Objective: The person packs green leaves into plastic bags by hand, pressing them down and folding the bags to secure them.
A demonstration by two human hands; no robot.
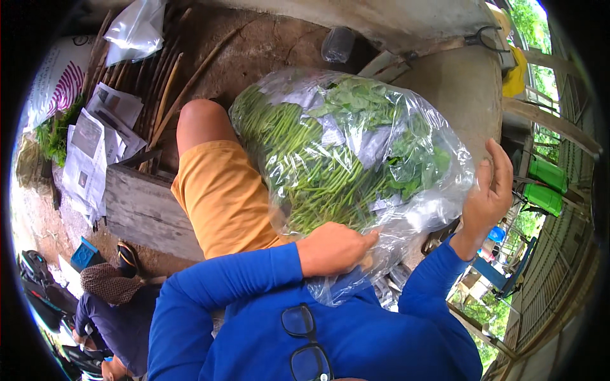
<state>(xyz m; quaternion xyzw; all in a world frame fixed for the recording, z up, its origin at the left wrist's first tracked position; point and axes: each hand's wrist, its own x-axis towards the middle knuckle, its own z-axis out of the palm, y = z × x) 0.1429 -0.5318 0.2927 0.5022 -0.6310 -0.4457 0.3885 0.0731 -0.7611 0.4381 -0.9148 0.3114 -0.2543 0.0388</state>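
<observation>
A large clear plastic bag (426, 213) rests on my lap, packed with bundles of green leafy vegetables (318, 171). Their long stems lie toward the left, and broad leaves show along the top and right. Pieces of printed paper (372, 152) are tucked among the bundles. My left hand (335, 249) is closed on the gathered plastic at the bag's near edge, its thumb pointing right. At the bag's right side is my right hand (489, 193), with its fingers extended upward and nothing visible in them. Whether its palm touches the plastic is hard to see.
Newspaper sheets (89, 149) lie on slatted sticks (162, 89) at the left, with a loose plastic bag (135, 30) above them. A wooden board (149, 203) stands beside my knee. Another person (117, 311) sits at lower left. A concrete ledge (457, 89) runs behind the bag.
</observation>
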